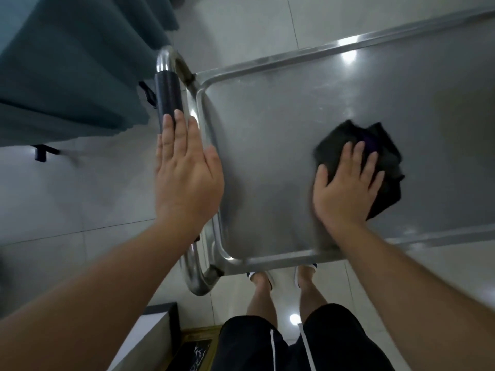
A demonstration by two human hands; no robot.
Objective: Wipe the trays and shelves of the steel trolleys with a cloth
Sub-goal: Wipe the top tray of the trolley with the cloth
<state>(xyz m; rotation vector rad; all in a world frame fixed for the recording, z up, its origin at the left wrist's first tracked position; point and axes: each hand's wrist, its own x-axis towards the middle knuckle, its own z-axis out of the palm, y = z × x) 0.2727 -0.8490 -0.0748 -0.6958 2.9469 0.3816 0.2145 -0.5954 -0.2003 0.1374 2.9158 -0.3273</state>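
Cloth [380, 156], dark and crumpled, lies on my steel trolley's top tray [267, 156], toward its right part. My right hand [345, 188] presses flat on the cloth, fingers spread and straight. My left hand [184, 172] is held flat with fingers straight and together, over the trolley's handle [168, 95], whose black grip shows just beyond my fingertips. Teal curtain [67, 62] hangs at left above the grey tiled floor [67, 196].

Left hand [187, 172] flat, fingers straight and together, arm extended forward. Right hand [348, 186] palm down, fingers spread, forearm reaching in from lower right.
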